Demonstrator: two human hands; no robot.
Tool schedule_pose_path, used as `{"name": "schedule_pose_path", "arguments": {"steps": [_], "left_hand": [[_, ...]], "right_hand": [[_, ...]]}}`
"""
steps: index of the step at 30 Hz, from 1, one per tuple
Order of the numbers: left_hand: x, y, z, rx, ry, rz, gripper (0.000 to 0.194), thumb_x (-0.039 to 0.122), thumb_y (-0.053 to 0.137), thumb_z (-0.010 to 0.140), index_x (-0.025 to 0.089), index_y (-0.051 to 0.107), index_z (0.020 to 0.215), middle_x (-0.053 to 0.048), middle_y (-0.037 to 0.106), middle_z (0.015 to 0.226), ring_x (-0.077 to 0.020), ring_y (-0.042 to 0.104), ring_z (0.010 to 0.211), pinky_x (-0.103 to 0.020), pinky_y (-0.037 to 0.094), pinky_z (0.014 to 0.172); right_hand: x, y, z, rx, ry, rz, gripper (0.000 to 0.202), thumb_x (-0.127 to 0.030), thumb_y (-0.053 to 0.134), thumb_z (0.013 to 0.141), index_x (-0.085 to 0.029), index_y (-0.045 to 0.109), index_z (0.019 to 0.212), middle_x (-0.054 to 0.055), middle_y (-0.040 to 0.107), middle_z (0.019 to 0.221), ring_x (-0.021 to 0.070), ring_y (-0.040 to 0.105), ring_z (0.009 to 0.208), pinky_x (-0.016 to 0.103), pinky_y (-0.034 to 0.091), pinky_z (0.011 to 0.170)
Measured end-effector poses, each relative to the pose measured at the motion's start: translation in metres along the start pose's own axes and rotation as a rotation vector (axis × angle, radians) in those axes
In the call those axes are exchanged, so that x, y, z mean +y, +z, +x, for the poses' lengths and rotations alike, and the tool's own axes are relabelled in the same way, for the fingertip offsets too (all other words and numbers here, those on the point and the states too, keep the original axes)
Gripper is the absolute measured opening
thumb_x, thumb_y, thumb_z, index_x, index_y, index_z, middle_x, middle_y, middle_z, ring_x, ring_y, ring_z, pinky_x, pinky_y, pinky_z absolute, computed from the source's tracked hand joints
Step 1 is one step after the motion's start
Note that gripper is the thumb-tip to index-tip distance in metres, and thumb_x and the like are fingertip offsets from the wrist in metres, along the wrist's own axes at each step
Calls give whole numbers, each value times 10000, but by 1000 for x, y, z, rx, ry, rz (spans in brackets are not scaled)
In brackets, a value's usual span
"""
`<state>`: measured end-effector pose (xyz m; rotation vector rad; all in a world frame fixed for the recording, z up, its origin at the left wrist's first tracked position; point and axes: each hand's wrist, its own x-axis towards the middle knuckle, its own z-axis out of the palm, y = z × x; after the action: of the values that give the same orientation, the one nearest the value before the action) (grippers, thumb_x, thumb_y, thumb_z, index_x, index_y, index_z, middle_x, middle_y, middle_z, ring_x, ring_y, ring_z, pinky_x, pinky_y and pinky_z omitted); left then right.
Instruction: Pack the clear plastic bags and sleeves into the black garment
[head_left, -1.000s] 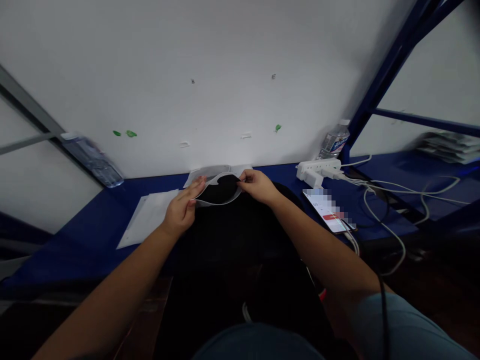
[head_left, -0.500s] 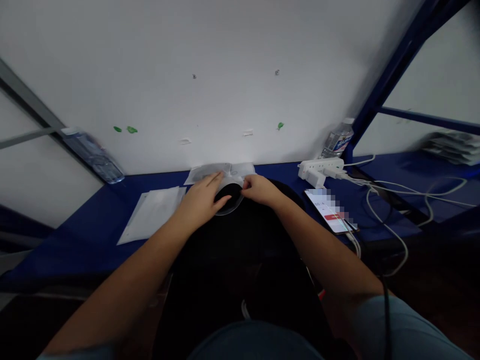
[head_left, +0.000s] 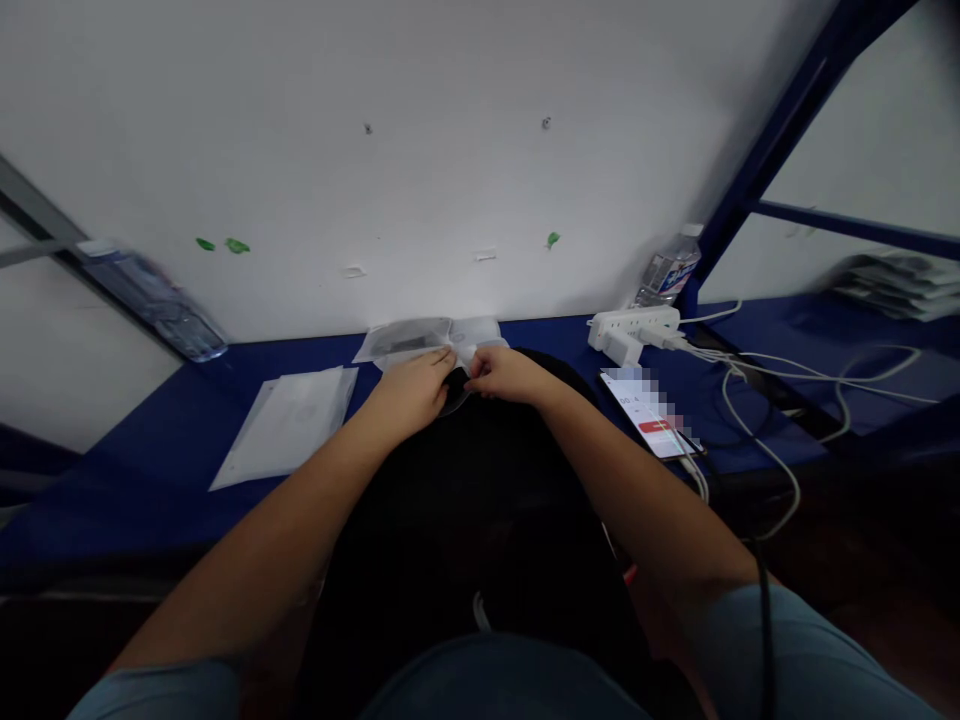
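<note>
A translucent plastic bag [head_left: 409,335] lies at the back of the blue table, against the wall. In front of it is a dark item with a pale rim [head_left: 454,392], partly hidden between my hands. My left hand [head_left: 420,392] rests on the left side of this item, its fingers bent over the edge. From the right, my right hand [head_left: 499,374] pinches the pale rim between thumb and fingers. Black cloth [head_left: 480,450] lies beneath and in front of both hands.
Flat translucent bags [head_left: 289,422] lie on the blue table [head_left: 161,440] at left, near a plastic bottle [head_left: 154,300]. At right are a lit phone [head_left: 652,415], a white power strip [head_left: 634,325], loose cables and another bottle [head_left: 670,265].
My hands have drawn closer together over the dark item, covering more of it. My left thumb, stretched out before, is now bent in. The whole view has shifted slightly.
</note>
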<state>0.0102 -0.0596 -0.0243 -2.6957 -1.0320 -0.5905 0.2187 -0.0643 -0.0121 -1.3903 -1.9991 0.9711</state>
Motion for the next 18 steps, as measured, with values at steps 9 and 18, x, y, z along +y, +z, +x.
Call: {"name": "schedule_pose_path", "arguments": {"steps": [9,18], "left_hand": [[8,-10,-4,98,96,-121,335,281,579,966,191,612,1287,-124,676,1293,-267,645,1179,-464,528,1012],[3,-5,-6,155,86,-152,199,180,524,967,209,659,1110,-79,716,1116,-224,673,1038,-416,554,921]], "right_hand": [[1,3,3,-91,81,419,189,-150,701,819,-202,573,690,23,679,645,134,650,614,280,558,634],[10,-17,-4,-251,-178,177,417,-22,655,709,-226,631,1072,-15,706,892,133,645,765,247,493,683]]}}
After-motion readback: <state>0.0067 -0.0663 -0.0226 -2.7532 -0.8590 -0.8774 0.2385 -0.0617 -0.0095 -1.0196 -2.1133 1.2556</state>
